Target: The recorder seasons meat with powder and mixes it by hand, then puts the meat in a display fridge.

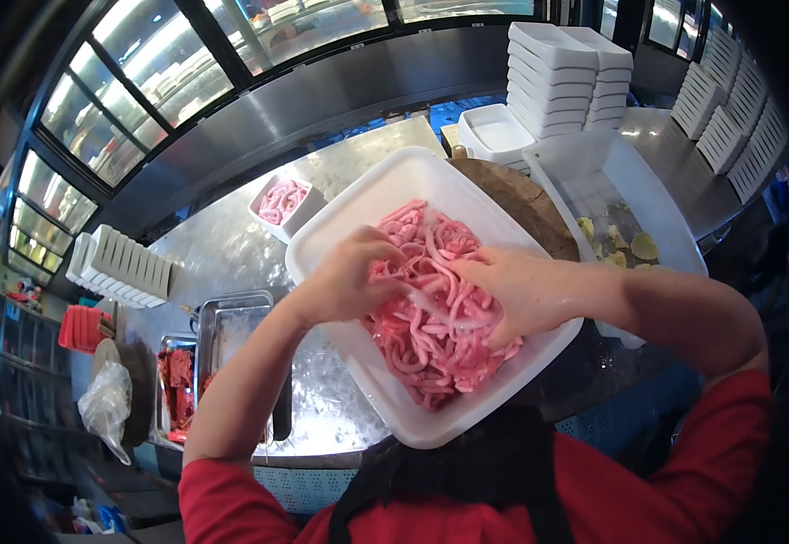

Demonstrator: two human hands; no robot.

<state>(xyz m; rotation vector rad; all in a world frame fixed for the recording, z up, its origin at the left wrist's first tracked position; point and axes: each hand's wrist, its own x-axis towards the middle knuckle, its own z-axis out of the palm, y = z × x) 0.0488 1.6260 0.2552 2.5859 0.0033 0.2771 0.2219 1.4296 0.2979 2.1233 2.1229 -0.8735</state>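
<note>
A large white plastic tub (428, 435) sits tilted near the table's front edge, just before my body. Inside lies a wet heap of pink tube-like raw meat, which looks like intestines (435, 340). My left hand (357, 275) reaches over the tub's left side, its fingers curled into the heap and partly hidden by it. My right hand (520, 292) presses on the heap's right side with its thumb and fingers spread around some strands. A small white dish (299, 216) with similar pink pieces stands beyond the tub, to the left.
A round wooden chopping block (517, 200) lies partly beneath the tub. On the right, a long white bin (673, 224) holds yellowish pieces. Stacked white dishes (551, 88) stand behind. Metal trays (234, 299), one with red meat, a plastic bag (107, 401) and more stacked dishes (126, 265) are left.
</note>
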